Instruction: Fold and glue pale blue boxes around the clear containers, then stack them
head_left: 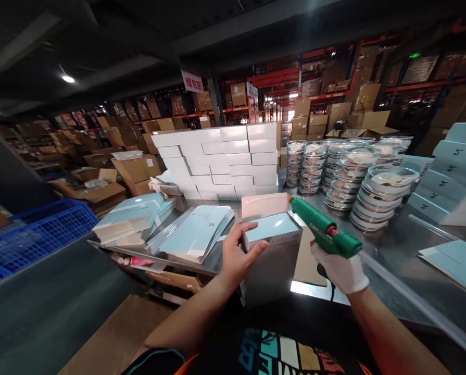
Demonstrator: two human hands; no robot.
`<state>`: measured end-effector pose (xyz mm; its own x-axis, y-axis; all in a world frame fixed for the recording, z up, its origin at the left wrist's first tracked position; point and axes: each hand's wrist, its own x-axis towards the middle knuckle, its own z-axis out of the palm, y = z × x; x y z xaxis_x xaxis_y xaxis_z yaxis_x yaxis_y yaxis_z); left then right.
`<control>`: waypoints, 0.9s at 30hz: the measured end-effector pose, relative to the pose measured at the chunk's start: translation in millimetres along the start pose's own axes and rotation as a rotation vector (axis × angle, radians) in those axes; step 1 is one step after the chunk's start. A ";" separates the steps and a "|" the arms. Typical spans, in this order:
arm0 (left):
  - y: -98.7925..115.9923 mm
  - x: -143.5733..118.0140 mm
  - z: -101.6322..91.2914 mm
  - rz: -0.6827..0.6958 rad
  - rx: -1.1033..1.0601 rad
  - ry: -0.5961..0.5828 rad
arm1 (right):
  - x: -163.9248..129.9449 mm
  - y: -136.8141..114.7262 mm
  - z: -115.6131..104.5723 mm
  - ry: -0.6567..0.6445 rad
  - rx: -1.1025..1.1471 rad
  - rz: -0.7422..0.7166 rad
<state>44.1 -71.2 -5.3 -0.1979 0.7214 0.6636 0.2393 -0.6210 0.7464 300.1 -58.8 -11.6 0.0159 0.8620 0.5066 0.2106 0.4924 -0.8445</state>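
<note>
My right hand [344, 272], in a white glove, grips a green hot glue gun [318, 223]. Its orange nozzle points left, at the upper right of a raised pale flap. A clear glue stick [389, 281] runs out of its back end. My bare left hand [238, 250] is wrapped round the left side of a light blue box [274, 229], thumb across its near face and fingers at its back edge. The box stands upright in front of me with its pale inner flap [264, 205] up behind it. A brown board [311, 260] lies under the gun.
White boxes [225, 161] form a wall at the back. Clear round containers [389, 198] stand stacked behind the gun. Flat light blue sheets [201, 229] lie to the left, beside a blue crate [41, 234]. Light blue boxes [451, 166] are piled at right.
</note>
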 end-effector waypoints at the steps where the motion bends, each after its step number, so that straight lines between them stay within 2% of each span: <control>1: 0.0 1.5 -1.5 -0.022 -0.020 0.011 | 3.7 10.0 -1.3 0.020 0.016 0.097; 5: 1.5 7.7 -5.0 -0.126 -0.112 0.025 | 17.8 45.4 -0.9 0.084 0.047 0.465; 8: 1.1 10.0 -6.4 -0.177 -0.191 0.024 | 24.3 65.3 -8.7 0.108 -0.045 0.570; 11: -1.4 10.2 -6.1 -0.188 -0.215 0.028 | 27.0 72.8 -21.6 0.152 -0.156 0.578; 14: -3.6 8.8 -0.6 -0.186 -0.206 -0.005 | 25.7 56.5 -20.3 0.170 -0.156 0.511; 18: -5.4 4.2 11.9 -0.103 -0.183 -0.108 | 21.8 5.4 6.7 -0.046 0.210 0.281; 21: -11.1 -0.6 18.7 -0.032 -0.173 -0.162 | 21.4 -19.9 19.2 -0.108 0.259 0.185; 23: -18.2 -3.5 20.8 0.016 -0.177 -0.159 | 20.5 -19.8 16.2 -0.117 0.165 0.092; 27: -32.7 -4.7 19.0 0.122 -0.278 -0.056 | 12.7 0.8 -3.0 -0.231 -0.005 -0.198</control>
<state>55.3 -48.4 -33.8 -0.1295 0.6470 0.7515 -0.0128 -0.7589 0.6511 303.4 -47.8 -5.3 -0.2481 0.7543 0.6079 0.1921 0.6533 -0.7323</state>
